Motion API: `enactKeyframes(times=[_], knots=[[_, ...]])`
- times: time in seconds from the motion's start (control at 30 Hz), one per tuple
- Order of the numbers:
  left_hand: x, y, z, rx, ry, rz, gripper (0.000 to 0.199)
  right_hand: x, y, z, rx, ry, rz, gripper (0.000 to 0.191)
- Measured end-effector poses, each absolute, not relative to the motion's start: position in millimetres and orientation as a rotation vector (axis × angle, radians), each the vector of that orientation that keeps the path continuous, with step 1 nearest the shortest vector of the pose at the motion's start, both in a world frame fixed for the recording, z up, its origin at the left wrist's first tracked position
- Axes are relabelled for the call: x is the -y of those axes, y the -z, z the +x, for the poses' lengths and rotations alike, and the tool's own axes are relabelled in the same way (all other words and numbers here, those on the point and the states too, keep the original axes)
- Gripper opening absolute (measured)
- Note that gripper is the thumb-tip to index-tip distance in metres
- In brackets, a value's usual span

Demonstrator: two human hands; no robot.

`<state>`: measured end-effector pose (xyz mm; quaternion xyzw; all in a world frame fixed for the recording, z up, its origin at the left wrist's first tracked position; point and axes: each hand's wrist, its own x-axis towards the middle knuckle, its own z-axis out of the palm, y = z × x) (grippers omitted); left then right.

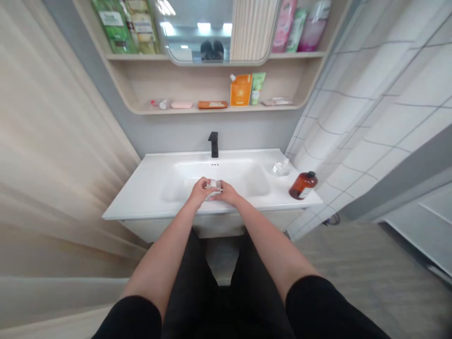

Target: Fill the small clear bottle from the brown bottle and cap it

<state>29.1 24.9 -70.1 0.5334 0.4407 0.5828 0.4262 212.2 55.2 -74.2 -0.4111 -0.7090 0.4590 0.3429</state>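
Observation:
Over the front part of the white sink (169, 170), both my hands are closed around a small clear container (214, 186) with a whitish top. My left hand (200, 191) grips it from the left side, and my right hand (227, 193) has it from the right. Fingers cover part of the container, so its exact kind is hard to make out. Beyond it, at the back rim of the sink, stands a black faucet (213, 145).
An amber bottle with a black cap (302, 185) and a clear crumpled-looking plastic item (281, 168) are on the counter's right side. Above, the wall shelf (212, 111) carries an orange pouch (241, 90), a green tube (257, 88) and several bottles. Curtains hang at both sides.

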Motion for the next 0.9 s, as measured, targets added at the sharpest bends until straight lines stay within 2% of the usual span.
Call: enactKeyframes(times=[0.37, 0.7, 0.9], knots=[[-21.2, 63.5, 30.4, -1.116, -1.408, 1.307, 0.061, -49.7, 64.4, 211.7, 1.846, -1.205, -1.052, 0.066], [-19.0, 60.2, 32.1, -1.128, -1.411, 1.331, 0.053, -48.2, 63.2, 211.8, 1.836, -1.21, -1.026, 0.068], [-19.3, 61.1, 32.0, -1.098, -1.405, 1.308, 0.056, -48.1, 63.1, 211.8, 1.832, -1.206, -1.055, 0.066]])
